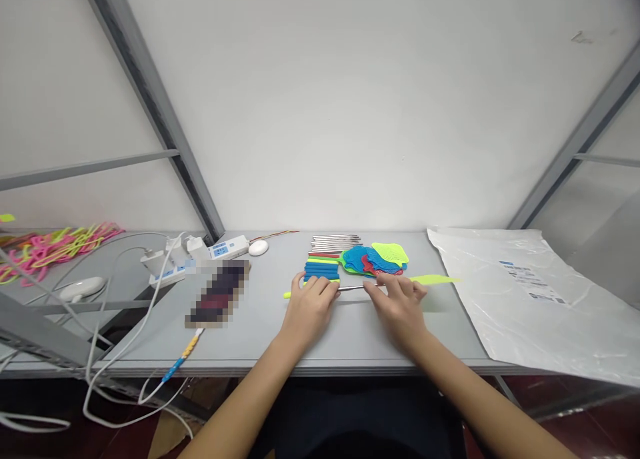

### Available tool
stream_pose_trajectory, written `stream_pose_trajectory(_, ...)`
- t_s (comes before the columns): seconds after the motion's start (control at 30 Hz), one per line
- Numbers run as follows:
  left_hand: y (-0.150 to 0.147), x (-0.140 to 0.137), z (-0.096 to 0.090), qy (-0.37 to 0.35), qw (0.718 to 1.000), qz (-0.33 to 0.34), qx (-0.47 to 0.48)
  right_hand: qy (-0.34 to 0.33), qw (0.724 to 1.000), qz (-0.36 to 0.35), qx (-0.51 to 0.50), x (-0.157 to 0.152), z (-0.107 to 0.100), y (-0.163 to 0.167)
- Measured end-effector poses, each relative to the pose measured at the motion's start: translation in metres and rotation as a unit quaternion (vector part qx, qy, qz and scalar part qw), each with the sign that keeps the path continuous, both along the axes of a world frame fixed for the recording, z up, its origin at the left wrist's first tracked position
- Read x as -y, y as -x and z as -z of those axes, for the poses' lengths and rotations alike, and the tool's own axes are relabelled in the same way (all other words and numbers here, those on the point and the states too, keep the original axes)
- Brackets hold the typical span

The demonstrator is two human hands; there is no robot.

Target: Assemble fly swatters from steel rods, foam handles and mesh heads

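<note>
A yellow-green fly swatter is stretched sideways between my hands, low over the table. My left hand [310, 306] is closed around its handle [287, 295], whose end sticks out to the left. Between the hands shows the thin metal rod [353, 287]. My right hand [400, 306] is closed at the head end, and the yellow-green swatter head [440, 279] juts out to the right, seen nearly edge-on. Just beyond my hands lie blue handles [321, 270], a row of metal rods [336, 243] and a pile of blue, red and yellow-green swatter heads [354, 259].
A white plastic mailing bag [530, 299] covers the table's right side. To the left are a pixelated dark object [220, 296], a power strip [229, 247] with chargers, a white round device [259, 248] and loose cables. Pink and yellow strands [65, 246] lie further left.
</note>
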State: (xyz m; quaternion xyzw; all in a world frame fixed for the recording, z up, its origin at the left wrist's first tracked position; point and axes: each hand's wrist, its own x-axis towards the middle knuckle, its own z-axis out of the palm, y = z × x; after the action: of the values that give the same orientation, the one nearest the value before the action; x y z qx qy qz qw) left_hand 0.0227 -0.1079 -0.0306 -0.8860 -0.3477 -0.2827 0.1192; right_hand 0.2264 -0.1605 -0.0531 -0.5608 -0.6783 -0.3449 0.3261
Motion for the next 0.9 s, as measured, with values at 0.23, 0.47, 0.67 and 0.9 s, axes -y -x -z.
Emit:
stream_pose_trajectory(0.23,-0.014,-0.002,0.001,0.008,1.000,-0.007,0.020,0.062,0.998,-0.022,-0.017,-0.013,-0.002,0.001)
stream_pose_trajectory(0.47,-0.007,0.003,0.005,0.004,1.000,-0.004,0.002,0.062,0.998,-0.018,-0.002,-0.001,-0.002,-0.008)
stream_pose_trajectory(0.67,0.003,-0.001,0.002,-0.011,1.000,-0.024,0.003,0.020,1.000,0.001,-0.003,0.007,-0.003,-0.031)
stream_pose_trajectory(0.9,-0.001,-0.001,0.005,-0.024,0.999,-0.030,0.006,0.017,1.000,0.025,0.002,0.011,0.001,-0.052)
